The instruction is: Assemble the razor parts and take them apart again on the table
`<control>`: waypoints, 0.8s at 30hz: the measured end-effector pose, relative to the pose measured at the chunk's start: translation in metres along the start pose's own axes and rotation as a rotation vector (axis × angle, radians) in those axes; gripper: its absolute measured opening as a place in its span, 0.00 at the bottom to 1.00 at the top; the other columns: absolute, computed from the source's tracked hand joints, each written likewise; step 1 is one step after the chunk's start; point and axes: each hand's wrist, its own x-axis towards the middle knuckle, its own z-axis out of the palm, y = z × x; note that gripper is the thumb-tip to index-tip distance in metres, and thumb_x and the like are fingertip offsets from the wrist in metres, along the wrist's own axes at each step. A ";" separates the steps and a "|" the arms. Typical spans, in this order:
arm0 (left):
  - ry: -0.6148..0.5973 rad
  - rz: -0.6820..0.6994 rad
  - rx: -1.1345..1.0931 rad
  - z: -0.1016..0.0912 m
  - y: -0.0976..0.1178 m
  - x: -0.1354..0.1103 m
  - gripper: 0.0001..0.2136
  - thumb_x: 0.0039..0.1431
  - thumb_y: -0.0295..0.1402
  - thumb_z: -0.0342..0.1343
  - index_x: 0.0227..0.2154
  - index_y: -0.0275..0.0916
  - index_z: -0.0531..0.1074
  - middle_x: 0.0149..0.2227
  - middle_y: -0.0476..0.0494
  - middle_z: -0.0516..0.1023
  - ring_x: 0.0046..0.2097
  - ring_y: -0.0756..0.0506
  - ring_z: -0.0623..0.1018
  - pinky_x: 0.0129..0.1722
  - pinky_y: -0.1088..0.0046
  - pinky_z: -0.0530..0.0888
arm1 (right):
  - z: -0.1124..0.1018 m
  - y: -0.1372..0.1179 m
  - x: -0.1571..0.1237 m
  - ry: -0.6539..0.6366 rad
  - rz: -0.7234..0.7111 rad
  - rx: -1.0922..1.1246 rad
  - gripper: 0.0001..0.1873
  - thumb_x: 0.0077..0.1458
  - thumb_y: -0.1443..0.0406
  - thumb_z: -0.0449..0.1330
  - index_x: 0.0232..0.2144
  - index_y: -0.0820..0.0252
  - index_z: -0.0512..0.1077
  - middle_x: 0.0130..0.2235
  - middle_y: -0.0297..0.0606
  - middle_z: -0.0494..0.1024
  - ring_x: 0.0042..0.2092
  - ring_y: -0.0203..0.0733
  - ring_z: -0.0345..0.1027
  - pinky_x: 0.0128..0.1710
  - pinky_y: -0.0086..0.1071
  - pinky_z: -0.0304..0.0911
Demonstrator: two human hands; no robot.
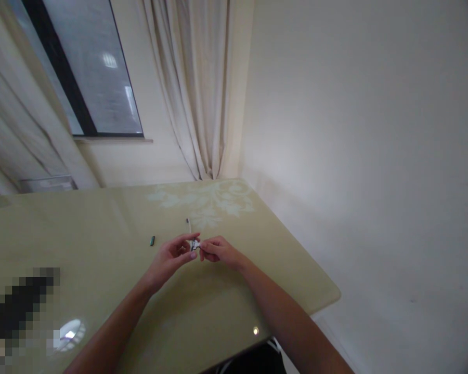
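White piece (196,244) | at right grip (221,251) fingertips | between left grip (167,261) thumb, fingers

LH (169,259); RH (223,253); white pc. (196,244) btwn; dk-grn obj. (152,241) on tbl (101,249)

Upper left: dark-framed glass window (93,83), pale reflections (109,60) on its pane. Long cream fabric curtain (19,98) drapes left of it; second cream fabric curtain (197,78) to its right, narrowing downward. Plain off-white wall (359,145) fills right side.
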 end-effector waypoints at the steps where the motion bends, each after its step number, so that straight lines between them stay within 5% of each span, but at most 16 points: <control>1: -0.008 0.002 -0.001 0.000 0.000 0.000 0.28 0.52 0.42 0.70 0.55 0.40 0.78 0.29 0.50 0.72 0.33 0.49 0.71 0.34 0.74 0.70 | 0.000 -0.001 -0.001 -0.009 0.007 0.005 0.30 0.60 0.42 0.60 0.27 0.64 0.74 0.17 0.24 0.57 0.21 0.30 0.47 0.24 0.29 0.41; 7: -0.043 0.012 0.022 -0.002 -0.002 0.002 0.26 0.50 0.42 0.71 0.52 0.38 0.79 0.28 0.50 0.71 0.32 0.49 0.70 0.34 0.73 0.69 | -0.002 -0.002 -0.003 -0.058 0.028 0.040 0.29 0.61 0.43 0.60 0.30 0.66 0.76 0.20 0.25 0.59 0.22 0.30 0.47 0.24 0.30 0.40; 24: -0.039 0.029 0.071 0.000 -0.004 0.001 0.24 0.51 0.44 0.69 0.50 0.39 0.79 0.30 0.47 0.76 0.34 0.47 0.74 0.35 0.72 0.71 | -0.002 -0.001 -0.003 0.057 0.060 -0.087 0.31 0.56 0.40 0.62 0.23 0.62 0.72 0.17 0.26 0.58 0.22 0.31 0.47 0.24 0.31 0.40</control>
